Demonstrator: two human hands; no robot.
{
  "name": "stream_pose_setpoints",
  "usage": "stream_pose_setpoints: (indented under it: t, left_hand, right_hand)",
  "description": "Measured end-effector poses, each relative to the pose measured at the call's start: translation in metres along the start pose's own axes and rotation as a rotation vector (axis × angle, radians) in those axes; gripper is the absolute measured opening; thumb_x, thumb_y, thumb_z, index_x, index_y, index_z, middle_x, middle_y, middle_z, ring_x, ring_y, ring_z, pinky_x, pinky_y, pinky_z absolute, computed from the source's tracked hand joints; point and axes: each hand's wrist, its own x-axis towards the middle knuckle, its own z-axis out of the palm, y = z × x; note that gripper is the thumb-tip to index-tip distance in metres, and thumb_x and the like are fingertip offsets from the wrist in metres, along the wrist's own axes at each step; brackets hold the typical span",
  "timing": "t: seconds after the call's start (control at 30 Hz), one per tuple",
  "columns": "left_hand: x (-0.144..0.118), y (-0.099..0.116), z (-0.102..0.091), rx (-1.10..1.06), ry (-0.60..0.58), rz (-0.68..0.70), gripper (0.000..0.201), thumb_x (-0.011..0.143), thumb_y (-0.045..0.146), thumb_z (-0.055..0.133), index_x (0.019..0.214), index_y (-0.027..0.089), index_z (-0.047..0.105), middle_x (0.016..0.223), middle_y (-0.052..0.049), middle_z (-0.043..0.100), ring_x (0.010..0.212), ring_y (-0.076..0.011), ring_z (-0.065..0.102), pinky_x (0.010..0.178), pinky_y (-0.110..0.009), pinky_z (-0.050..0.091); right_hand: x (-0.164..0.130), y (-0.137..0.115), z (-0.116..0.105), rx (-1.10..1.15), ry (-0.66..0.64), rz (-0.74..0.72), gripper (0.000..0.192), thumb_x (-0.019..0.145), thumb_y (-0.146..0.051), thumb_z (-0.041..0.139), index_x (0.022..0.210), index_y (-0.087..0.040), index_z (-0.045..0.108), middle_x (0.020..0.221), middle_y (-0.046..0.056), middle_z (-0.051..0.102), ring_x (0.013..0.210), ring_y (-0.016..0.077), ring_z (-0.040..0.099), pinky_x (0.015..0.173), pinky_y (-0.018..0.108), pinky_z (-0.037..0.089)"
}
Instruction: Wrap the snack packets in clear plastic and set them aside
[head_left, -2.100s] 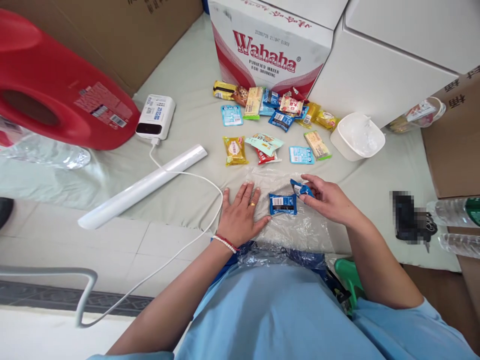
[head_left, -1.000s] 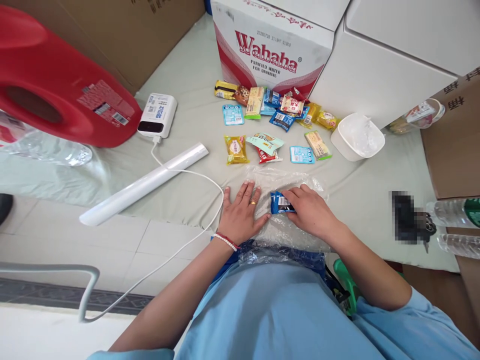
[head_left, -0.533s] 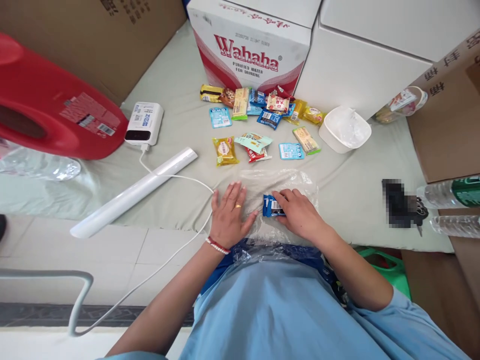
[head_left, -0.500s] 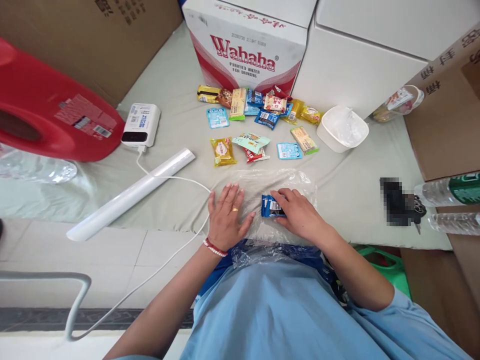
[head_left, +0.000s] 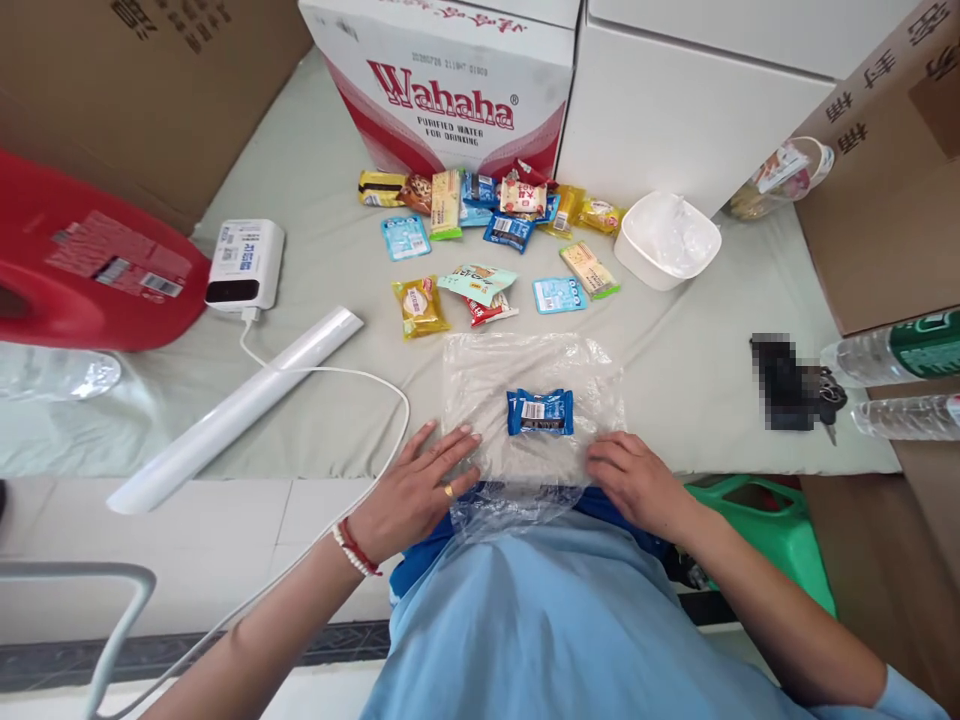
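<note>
A blue snack packet lies on a sheet of clear plastic wrap spread on the grey-green cloth. My left hand rests flat at the sheet's near left corner, fingers spread, touching its edge. My right hand sits at the sheet's near right edge, fingers bent on the plastic; whether it pinches the film I cannot tell. Neither hand touches the blue packet.
Several snack packets lie behind the sheet, before a Wahaha carton. A white bowl is at right, a roll of wrap, a power bank with its cable and a red jug at left. Bottles stand far right.
My right hand let go of the blue packets and drew back to the sheet's near edge. My left hand slid back to the near left corner. The camera tilted down.
</note>
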Motion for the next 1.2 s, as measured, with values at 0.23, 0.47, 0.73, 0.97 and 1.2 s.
stream_pose_setpoints:
  t: [0.23,0.47,0.73,0.97,1.2]
  left_hand:
    - [0.025,-0.005,0.001,-0.355,0.28,-0.273,0.016,0.098,0.023,0.055,0.098,0.024,0.07,0.11,-0.006,0.079,0.13,-0.0243,0.064,0.116,-0.052,0.047]
    - [0.046,-0.017,0.019,-0.237,0.512,-0.672,0.018,0.096,0.036,0.057,0.087,0.023,0.066,0.101,-0.008,0.075,0.123,-0.0279,0.063,0.11,-0.052,0.05]
    - [0.046,0.014,0.019,0.175,0.831,-0.782,0.024,0.089,0.026,0.061,0.111,0.019,0.067,0.114,-0.016,0.061,0.119,-0.0345,0.057,0.105,-0.06,0.045]
    - [0.082,0.061,0.019,0.2,0.439,-0.209,0.044,0.093,0.016,0.054,0.132,0.033,0.066,0.118,-0.005,0.075,0.108,-0.0258,0.065,0.09,-0.044,0.043]
    - [0.122,0.043,0.027,0.111,0.158,-0.326,0.043,0.102,0.016,0.042,0.135,0.027,0.068,0.136,-0.007,0.071,0.104,-0.0267,0.061,0.081,-0.044,0.042]
  right_hand:
    - [0.028,0.012,-0.05,0.268,0.183,0.058,0.026,0.101,-0.024,0.047,0.111,-0.024,0.071,0.108,0.011,0.071,0.1,0.0239,0.064,0.088,0.041,0.056]
    - [0.072,0.038,-0.056,0.322,0.211,0.288,0.023,0.1,-0.036,0.055,0.104,-0.02,0.071,0.094,0.005,0.073,0.082,0.018,0.067,0.078,0.03,0.051]
    - [0.104,0.045,-0.06,-0.246,0.078,0.479,0.039,0.102,-0.029,0.048,0.136,-0.017,0.062,0.121,0.016,0.069,0.115,0.0332,0.057,0.083,0.039,0.05]
    - [0.164,0.029,-0.077,-0.263,0.008,0.102,0.038,0.101,-0.027,0.052,0.135,-0.014,0.064,0.127,0.015,0.066,0.121,0.0316,0.05,0.103,0.042,0.043]
    - [0.221,0.037,-0.049,-0.245,-0.263,0.096,0.034,0.091,-0.029,0.068,0.122,-0.015,0.071,0.108,0.014,0.073,0.112,0.0306,0.058,0.09,0.036,0.042]
